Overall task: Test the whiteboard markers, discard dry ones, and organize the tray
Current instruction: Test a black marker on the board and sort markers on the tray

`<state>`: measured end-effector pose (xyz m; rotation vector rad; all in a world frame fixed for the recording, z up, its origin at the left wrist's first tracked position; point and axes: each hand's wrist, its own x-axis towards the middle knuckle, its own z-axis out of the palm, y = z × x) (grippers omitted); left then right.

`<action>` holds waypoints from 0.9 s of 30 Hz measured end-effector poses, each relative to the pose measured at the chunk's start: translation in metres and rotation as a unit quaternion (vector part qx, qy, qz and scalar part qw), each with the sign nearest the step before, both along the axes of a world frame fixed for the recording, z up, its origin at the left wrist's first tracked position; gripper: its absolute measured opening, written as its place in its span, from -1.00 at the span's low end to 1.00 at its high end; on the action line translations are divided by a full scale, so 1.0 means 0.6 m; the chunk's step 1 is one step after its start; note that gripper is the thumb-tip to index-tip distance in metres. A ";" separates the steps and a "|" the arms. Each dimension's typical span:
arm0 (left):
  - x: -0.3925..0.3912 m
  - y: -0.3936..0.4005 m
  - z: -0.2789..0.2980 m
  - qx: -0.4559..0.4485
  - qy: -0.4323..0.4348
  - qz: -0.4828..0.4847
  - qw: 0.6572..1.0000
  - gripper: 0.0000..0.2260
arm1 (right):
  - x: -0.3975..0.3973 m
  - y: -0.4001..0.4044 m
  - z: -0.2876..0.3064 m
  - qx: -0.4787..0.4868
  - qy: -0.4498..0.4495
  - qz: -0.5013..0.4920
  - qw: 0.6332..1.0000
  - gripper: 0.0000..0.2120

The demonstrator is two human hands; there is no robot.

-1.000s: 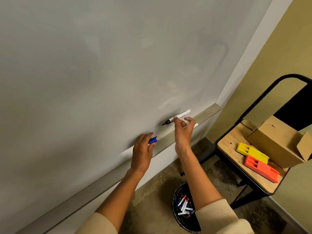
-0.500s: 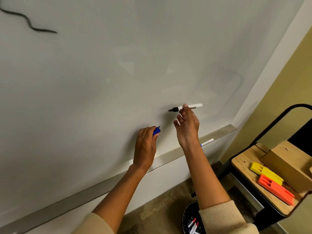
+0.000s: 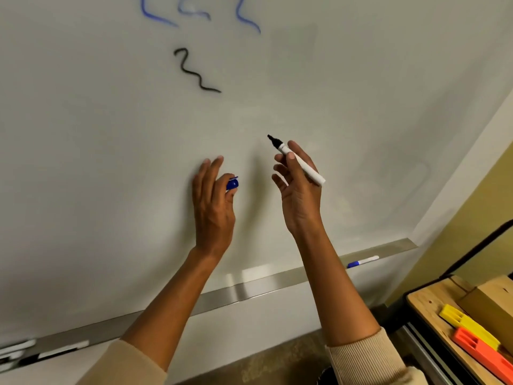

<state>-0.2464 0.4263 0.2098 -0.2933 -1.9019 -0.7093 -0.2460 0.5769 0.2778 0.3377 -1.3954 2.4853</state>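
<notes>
My right hand (image 3: 298,190) pinches an uncapped black-tipped white marker (image 3: 302,165), its tip pointing up-left just off the whiteboard (image 3: 97,134). My left hand (image 3: 212,201) is raised beside it and holds a blue marker cap (image 3: 232,184) between thumb and fingers. A black squiggle (image 3: 194,73) and blue squiggles (image 3: 194,15) are drawn higher on the board. A blue-capped marker (image 3: 362,262) lies on the metal tray (image 3: 263,287) to the right. More markers (image 3: 41,352) lie at the tray's far left.
At the lower right stands a wooden-topped cart (image 3: 424,304) carrying a cardboard box (image 3: 491,301), a yellow holder (image 3: 469,326) and an orange holder (image 3: 483,354). A yellow wall (image 3: 472,218) borders the board's right edge. Brown floor shows below the tray.
Both hands have risen from the tray up the board. The right hand has turned the marker tip to point up-left. The view has tilted up, revealing the squiggles.
</notes>
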 end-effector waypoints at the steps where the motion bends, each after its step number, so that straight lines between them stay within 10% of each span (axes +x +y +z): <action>1: 0.001 -0.017 0.012 -0.001 0.008 0.006 1.000 -0.86 | 0.005 -0.011 0.012 0.022 0.018 -0.003 1.000 -0.79; 27: -0.068 -0.135 0.113 -0.094 0.079 0.178 0.976 -0.74 | -0.065 -0.137 0.162 0.302 0.325 -0.263 0.857 -0.67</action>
